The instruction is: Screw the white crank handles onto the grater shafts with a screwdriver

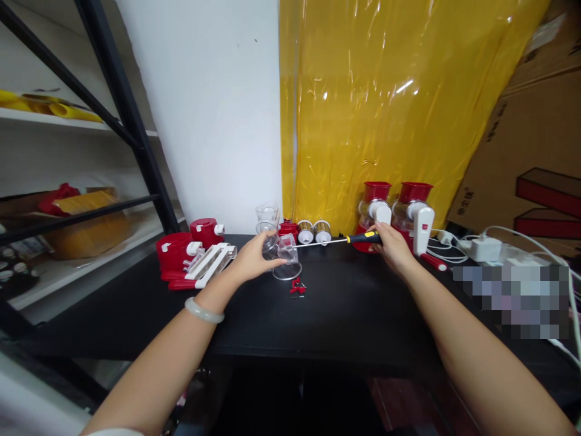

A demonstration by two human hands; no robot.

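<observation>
My left hand [255,257] is wrapped round a clear plastic housing [270,247] that lies tilted on the black table, its round rim toward me. In my right hand [391,243] is a screwdriver [361,238] with a black and yellow handle. Its long metal shaft points left, and the tip meets the square end of the housing, where something red shows through. Whether the tip sits in a screw is too small to tell. Just in front of the housing lie small red parts [298,286] with tiny metal pieces, probably screws.
Red bases [175,253] and white-and-clear handle parts [213,265] lie at the left. Metal grater drums [322,232] stand behind the housing. Two assembled red-and-white graters [416,212] stand at the back right, near white cables and a power adapter [485,248]. A black-framed shelf [129,130] rises at the left.
</observation>
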